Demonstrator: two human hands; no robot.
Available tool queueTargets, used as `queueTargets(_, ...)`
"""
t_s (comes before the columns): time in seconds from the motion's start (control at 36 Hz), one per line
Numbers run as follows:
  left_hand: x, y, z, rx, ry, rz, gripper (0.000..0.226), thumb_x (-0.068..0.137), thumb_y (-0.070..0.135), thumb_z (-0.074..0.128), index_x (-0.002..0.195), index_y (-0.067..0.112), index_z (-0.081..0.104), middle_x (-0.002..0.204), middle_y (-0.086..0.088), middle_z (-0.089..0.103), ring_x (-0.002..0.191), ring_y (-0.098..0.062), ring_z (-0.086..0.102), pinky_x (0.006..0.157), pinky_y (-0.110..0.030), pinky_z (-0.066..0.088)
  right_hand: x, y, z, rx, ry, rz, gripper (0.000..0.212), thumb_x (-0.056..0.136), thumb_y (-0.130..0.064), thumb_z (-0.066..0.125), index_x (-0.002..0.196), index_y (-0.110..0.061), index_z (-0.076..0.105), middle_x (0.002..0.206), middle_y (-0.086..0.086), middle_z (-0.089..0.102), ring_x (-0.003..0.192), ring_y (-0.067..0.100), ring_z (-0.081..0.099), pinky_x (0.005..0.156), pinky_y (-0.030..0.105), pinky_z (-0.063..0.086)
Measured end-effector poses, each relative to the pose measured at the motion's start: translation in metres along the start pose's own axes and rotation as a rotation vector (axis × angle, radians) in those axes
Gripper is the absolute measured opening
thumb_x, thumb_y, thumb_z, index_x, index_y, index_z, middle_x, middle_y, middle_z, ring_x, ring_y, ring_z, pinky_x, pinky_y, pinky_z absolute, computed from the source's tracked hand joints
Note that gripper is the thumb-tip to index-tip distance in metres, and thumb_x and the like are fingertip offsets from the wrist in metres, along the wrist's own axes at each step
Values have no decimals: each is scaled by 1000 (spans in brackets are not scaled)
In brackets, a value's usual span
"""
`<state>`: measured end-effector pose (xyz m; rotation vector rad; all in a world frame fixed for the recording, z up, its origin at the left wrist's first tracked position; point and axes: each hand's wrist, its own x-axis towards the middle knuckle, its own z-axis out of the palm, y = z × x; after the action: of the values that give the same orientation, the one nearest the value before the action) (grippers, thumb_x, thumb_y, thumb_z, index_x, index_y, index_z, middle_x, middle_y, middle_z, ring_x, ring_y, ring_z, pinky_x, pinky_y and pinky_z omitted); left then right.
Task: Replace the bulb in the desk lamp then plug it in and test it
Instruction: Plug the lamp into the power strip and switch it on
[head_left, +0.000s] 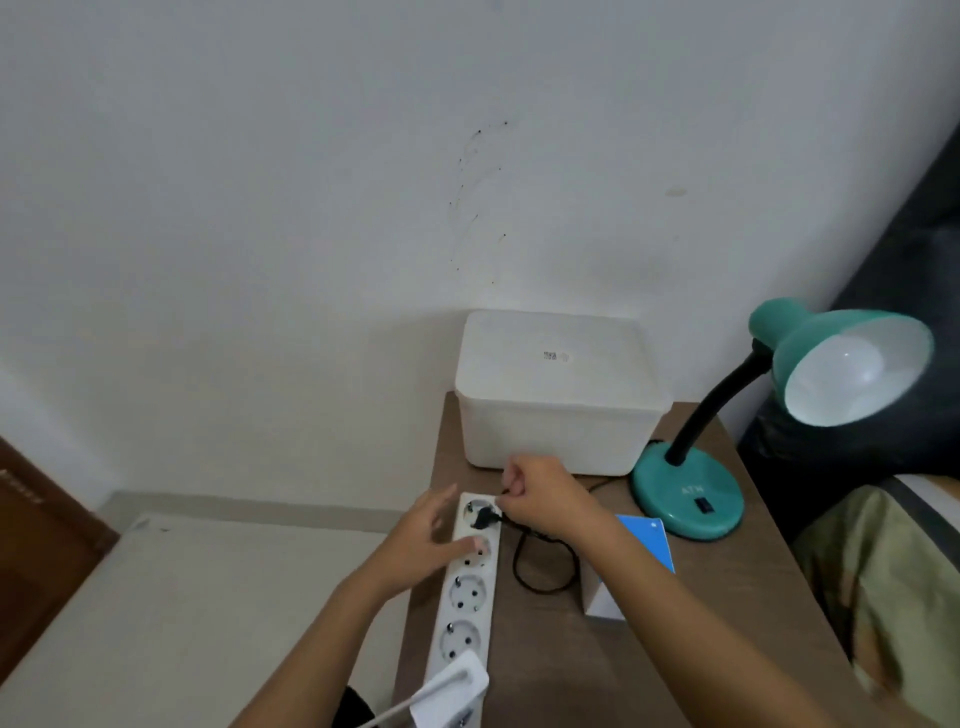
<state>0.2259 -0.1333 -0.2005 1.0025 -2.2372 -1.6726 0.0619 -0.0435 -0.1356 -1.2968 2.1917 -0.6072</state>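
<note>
My left hand (434, 540) lies open and flat on the white power strip (464, 597), my right hand (540, 496) pinches the black plug (484, 516) at its far socket, and the teal desk lamp (691, 496) with its bulb (844, 370) stands far right.
</note>
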Motion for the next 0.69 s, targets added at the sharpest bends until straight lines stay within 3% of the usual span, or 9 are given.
queueTargets(0.08,3,-5,7,93,-56,58,67,66,45,81,124,31,51,125,-1,56,114,-13,58,99,-43,48,-3,1,13,-81,-81,18,17,75,-20,64,87,-20,52,106,16,62,89,26,58,77,35,48)
queueTargets(0.19,3,-3,15,152,-54,136,60,68,43,77,120,35,47,120,6,51,110,-6,52,92,-25,45,-3,-1,20,-67,-45,21,14,79,-11,59,92,-15,60,109,14,62,94,27,60,75,33,49)
queueTargets(0.25,5,-5,18,155,-49,145,61,68,42,77,120,33,47,119,6,50,110,-7,51,90,-23,44,-2,-1,19,-58,-20,30,17,81,-9,56,97,-10,64,107,13,64,95,27,61,76,33,49)
queueTargets(0.36,8,-12,19,141,-41,115,69,62,49,77,119,28,46,119,4,50,111,-13,51,96,-34,47,2,0,16,-27,44,54,16,84,-11,56,94,-8,67,99,13,68,90,26,64,76,35,52)
queueTargets(0.47,8,-13,21,122,-43,95,68,64,42,78,121,25,46,118,2,50,111,-14,51,95,-34,47,2,-2,17,-17,50,41,16,84,-10,56,94,-7,67,99,13,68,91,26,64,77,34,52)
queueTargets(0.69,8,-16,21,132,-53,5,103,53,59,75,140,24,32,136,-4,40,124,-19,44,105,-41,41,3,-3,21,-52,69,16,14,83,-7,55,90,-5,67,95,14,68,87,28,63,77,37,54)
